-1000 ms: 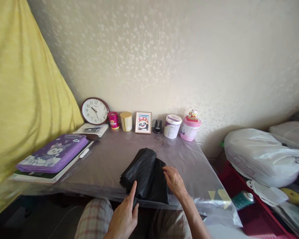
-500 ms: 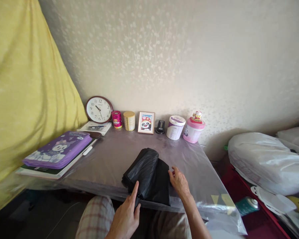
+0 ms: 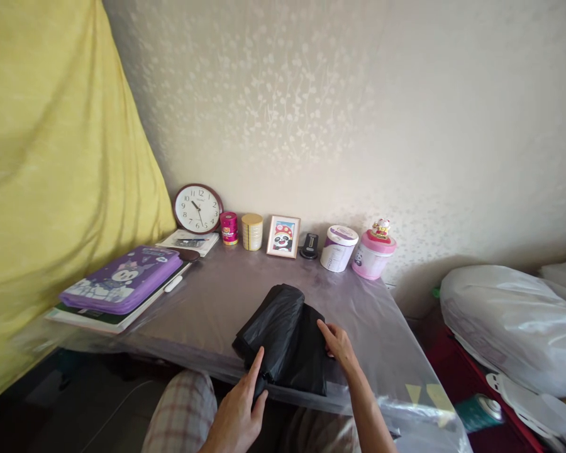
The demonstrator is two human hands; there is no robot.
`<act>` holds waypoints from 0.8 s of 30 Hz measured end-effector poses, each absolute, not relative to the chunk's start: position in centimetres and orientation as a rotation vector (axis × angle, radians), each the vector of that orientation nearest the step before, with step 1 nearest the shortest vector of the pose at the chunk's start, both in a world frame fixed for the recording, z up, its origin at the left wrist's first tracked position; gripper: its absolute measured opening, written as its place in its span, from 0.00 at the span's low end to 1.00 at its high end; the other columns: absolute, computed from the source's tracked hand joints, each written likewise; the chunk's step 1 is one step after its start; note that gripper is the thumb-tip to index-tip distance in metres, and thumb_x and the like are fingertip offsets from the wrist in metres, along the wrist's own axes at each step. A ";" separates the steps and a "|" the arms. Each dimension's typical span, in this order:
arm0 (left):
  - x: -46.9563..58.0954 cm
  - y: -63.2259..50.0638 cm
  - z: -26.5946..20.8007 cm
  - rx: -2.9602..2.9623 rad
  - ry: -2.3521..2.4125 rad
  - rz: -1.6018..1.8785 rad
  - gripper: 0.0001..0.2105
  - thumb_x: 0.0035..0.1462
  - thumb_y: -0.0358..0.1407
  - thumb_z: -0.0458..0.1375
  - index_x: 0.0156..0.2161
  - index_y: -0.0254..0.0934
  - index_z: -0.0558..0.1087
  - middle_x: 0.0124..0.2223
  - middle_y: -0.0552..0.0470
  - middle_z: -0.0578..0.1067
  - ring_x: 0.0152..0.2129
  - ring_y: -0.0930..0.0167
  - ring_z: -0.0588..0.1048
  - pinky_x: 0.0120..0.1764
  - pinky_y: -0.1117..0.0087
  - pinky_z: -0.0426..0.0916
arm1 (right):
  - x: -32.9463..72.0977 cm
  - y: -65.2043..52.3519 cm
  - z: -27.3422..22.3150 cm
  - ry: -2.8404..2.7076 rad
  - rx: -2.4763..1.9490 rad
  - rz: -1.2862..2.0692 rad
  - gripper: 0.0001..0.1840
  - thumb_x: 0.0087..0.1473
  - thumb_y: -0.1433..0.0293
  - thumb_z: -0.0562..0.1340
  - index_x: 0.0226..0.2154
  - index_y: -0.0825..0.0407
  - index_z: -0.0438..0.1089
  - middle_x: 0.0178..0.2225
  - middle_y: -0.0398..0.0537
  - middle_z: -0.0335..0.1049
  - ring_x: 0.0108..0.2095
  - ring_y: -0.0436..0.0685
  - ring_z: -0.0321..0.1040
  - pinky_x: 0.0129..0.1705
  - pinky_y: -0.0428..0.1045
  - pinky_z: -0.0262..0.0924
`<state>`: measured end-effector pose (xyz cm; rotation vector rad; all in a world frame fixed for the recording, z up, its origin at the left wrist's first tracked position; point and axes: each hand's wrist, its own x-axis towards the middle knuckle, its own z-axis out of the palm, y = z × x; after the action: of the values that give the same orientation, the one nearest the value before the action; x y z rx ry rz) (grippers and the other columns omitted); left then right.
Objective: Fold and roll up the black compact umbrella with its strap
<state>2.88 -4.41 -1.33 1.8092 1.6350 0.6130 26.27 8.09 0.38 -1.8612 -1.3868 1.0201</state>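
Observation:
A black folding umbrella [image 3: 276, 330] lies across the table's front edge, its fabric loosely folded and one flap spread to the right. My left hand [image 3: 240, 402] is closed round its dark handle end, with the index finger stretched along the fabric. At the flap's right edge, my right hand [image 3: 337, 343] pinches the cloth between thumb and fingers. Part of the handle is hidden inside my left hand.
Along the wall stand a clock [image 3: 199, 209], a pink can [image 3: 229, 228], a yellow-lidded jar [image 3: 252, 233], a panda picture [image 3: 283, 237] and two tubs. At left is a purple case [image 3: 122, 280] on books. Bags [image 3: 500, 327] lie right.
My right hand has closed on the edge of the umbrella's flap, which is lifted slightly. My left hand keeps its hold. The view has shifted a little to the left.

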 end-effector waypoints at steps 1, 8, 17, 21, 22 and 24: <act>2.8 -4.4 -1.4 1.799 1.619 0.632 0.30 0.58 0.33 0.42 0.64 0.43 0.34 0.63 0.54 0.53 0.54 0.74 0.62 0.52 0.74 0.57 | 26.3 8.1 0.3 -1.364 -1.840 1.033 0.26 0.48 0.49 0.54 0.32 0.56 0.68 0.16 0.40 0.58 0.18 0.49 0.60 0.18 0.43 0.55; 2.2 -4.1 -1.5 1.707 1.491 0.798 0.29 0.58 0.35 0.43 0.64 0.41 0.40 0.62 0.52 0.54 0.56 0.70 0.58 0.56 0.69 0.54 | 25.7 7.6 -0.1 -1.031 -1.593 1.403 0.27 0.43 0.47 0.58 0.32 0.55 0.69 0.22 0.42 0.64 0.21 0.47 0.61 0.20 0.41 0.52; 1.7 -4.0 -0.2 1.282 1.379 0.795 0.35 0.58 0.47 0.46 0.64 0.41 0.34 0.22 0.60 0.69 0.11 0.78 0.64 0.17 0.78 0.62 | 25.6 8.3 -1.9 -1.169 -1.747 1.071 0.19 0.43 0.64 0.61 0.39 0.55 0.65 0.21 0.40 0.64 0.18 0.49 0.61 0.15 0.42 0.52; 1.5 -4.0 0.5 1.353 1.414 0.748 0.36 0.57 0.48 0.46 0.64 0.38 0.34 0.18 0.61 0.66 0.12 0.76 0.65 0.18 0.76 0.63 | 25.9 8.4 -2.0 -1.231 -1.786 0.909 0.19 0.41 0.67 0.62 0.38 0.53 0.65 0.22 0.40 0.64 0.23 0.52 0.64 0.18 0.43 0.54; 1.5 -4.0 0.6 1.379 1.432 0.735 0.35 0.57 0.48 0.45 0.64 0.37 0.35 0.18 0.61 0.66 0.12 0.75 0.65 0.20 0.75 0.64 | 25.9 8.4 -1.9 -1.240 -1.788 0.887 0.19 0.40 0.67 0.62 0.39 0.53 0.64 0.23 0.41 0.64 0.25 0.52 0.65 0.19 0.43 0.55; 1.6 -4.1 0.6 1.428 1.463 0.720 0.34 0.58 0.47 0.45 0.64 0.38 0.36 0.19 0.59 0.68 0.14 0.74 0.68 0.24 0.74 0.66 | 25.9 8.3 -1.8 -1.244 -1.794 0.884 0.21 0.41 0.66 0.61 0.40 0.53 0.63 0.24 0.41 0.64 0.26 0.53 0.65 0.20 0.44 0.55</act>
<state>1.57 -4.08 0.56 1.4279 1.4630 0.7199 25.85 8.29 -1.76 -1.7939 -1.2440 0.8843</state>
